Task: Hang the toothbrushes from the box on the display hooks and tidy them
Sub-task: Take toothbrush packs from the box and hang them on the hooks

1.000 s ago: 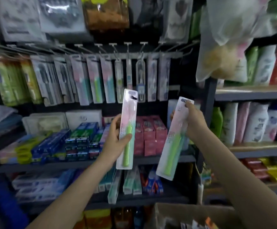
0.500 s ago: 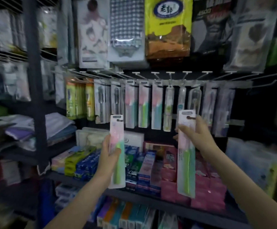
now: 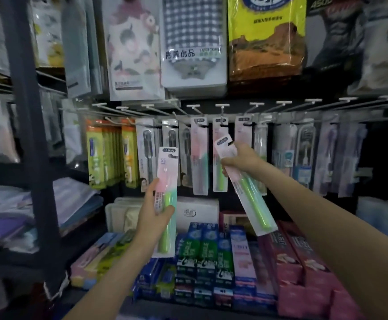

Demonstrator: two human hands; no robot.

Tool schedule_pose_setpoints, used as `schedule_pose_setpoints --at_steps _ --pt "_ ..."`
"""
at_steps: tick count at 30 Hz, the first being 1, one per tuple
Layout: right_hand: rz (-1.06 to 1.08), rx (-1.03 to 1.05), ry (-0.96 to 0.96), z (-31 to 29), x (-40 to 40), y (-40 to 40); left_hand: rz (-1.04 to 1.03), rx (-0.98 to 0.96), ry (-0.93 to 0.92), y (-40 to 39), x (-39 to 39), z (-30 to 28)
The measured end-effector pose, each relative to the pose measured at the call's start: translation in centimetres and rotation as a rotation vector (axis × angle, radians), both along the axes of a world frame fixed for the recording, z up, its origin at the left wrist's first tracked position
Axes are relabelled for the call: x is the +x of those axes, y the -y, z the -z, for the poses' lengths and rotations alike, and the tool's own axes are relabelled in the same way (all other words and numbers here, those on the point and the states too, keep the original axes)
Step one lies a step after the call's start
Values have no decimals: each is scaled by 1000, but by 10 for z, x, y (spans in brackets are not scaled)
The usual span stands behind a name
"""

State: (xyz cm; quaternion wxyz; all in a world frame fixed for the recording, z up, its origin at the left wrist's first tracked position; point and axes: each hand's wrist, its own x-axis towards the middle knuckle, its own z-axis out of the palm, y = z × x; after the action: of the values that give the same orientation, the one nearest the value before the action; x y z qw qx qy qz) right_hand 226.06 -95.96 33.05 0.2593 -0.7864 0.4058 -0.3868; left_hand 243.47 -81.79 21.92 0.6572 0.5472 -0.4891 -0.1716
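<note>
While both hands keep their packs, I see the right hand [image 3: 242, 158] has lifted since half a second ago; its fingers pinch the upper part of a green toothbrush pack [image 3: 246, 185], which was upright before and now tilts, top end up-left of the grip, just below the display hooks [image 3: 222, 106], bottom end trailing down-right; the top overlaps the hanging toothbrushes [image 3: 198, 158] behind it, not yet on a hook; the left hand [image 3: 153, 211] wraps thumb and fingers round the middle of a second toothbrush pack [image 3: 167, 199], upright as before, its header above the grip, its foot below over the toothpaste boxes [image 3: 208, 252]; the view has shifted closer.
</note>
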Motion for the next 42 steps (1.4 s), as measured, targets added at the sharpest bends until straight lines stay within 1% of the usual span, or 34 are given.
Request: schedule_pose_setpoints --at_steps 2,3,5,7,14,17,18,20,22,24,27,28,31,33,36,39,42 --pt "25 5 -49 -11 12 8 22 -20 38 9 4 -1" --pt "12 39 -28 -16 18 11 28 -27 56 13 5 0" --pt "20 85 66 -24 29 21 46 -38 70 21 8 5" --pt "60 67 149 -28 35 29 54 -34 67 26 12 10" --pt "13 37 379 -21 43 44 72 -34 55 40 21 20" --pt "67 61 529 -21 38 52 95 -28 73 46 16 19" --pt "83 70 541 -20 35 54 104 -29 75 47 14 18" --pt "98 74 517 -16 33 55 114 -29 79 50 10 19" --pt "133 50 446 -7 34 52 107 -34 69 52 6 19" --pt "170 -18 358 4 30 41 83 -52 71 54 0 16" --pt "181 -155 362 26 20 18 89 -120 115 53 -14 8" --pt "127 -149 366 32 17 9 114 -135 122 55 -19 6" --pt "-142 61 292 38 19 -10 190 -143 99 66 -37 1" --pt "-159 87 253 31 23 -10 235 -137 89 75 -46 -7" --pt "-72 42 327 15 26 -3 272 -58 171 88 -50 -17" --pt "66 -45 366 0 22 9 163 9 292 93 -39 -14" --pt "170 -103 400 -6 21 23 91 38 247 86 -28 -2"
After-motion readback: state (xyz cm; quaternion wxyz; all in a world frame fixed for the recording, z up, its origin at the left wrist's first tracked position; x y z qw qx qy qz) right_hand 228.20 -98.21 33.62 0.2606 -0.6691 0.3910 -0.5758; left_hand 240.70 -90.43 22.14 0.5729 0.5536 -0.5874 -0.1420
